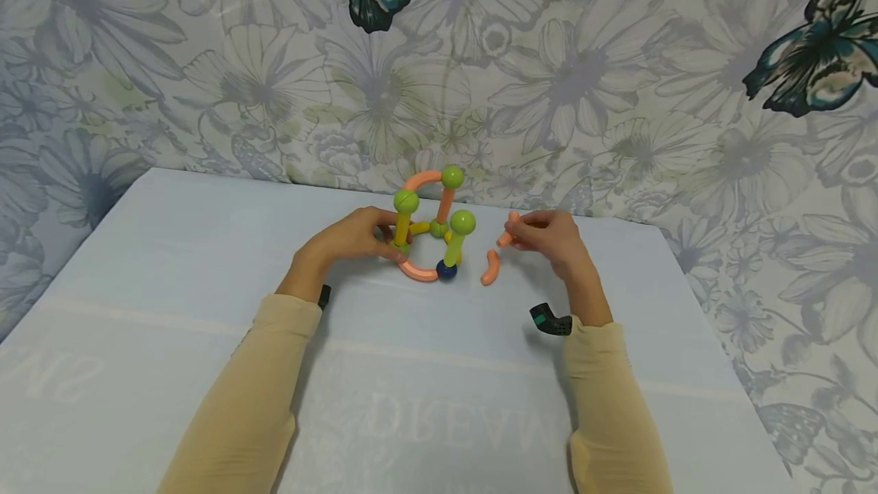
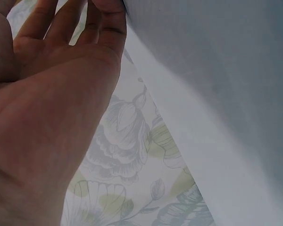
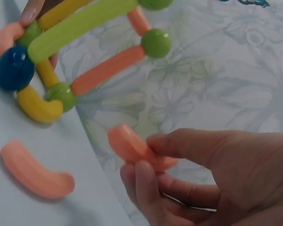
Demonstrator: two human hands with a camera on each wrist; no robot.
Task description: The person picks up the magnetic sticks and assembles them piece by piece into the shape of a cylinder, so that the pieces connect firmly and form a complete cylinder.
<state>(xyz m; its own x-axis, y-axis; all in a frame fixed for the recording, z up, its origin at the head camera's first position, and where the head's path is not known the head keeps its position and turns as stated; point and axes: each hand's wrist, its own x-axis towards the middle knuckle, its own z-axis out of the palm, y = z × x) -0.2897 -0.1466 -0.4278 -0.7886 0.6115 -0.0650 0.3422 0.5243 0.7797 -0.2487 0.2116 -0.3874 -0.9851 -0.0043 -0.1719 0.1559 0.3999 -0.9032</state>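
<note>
The left hand (image 1: 350,238) rests at the left side of a small toy frame of plastic rods and balls (image 1: 432,227), which stands on the pale blue table (image 1: 171,250) towards its far edge. The fingers curl against the nearest upright, a yellow-green rod topped by a green ball (image 1: 405,202); the left wrist view shows only the palm (image 2: 47,122) and loosely extended fingers, so how firm the hold is cannot be told.

The frame itself has a curved orange plastic piece (image 1: 418,271) and a dark blue ball (image 1: 447,271) at its near base, green balls at the joints, and an orange arch across the top.

Just right of the frame, a loose curved orange plastic piece (image 1: 490,267) lies flat on the table, apart from the base.

Further right, the right hand (image 1: 549,238) is raised off the table and pinches a second curved orange plastic piece (image 3: 132,146) between thumb and fingertips, near the frame but not touching it.

To do this well, I judge the left hand should steady the frame low down, since the tall uprights look easy to tip. The pinched piece is best held near one end, leaving the other end free and turned squarely towards a ball.
</note>
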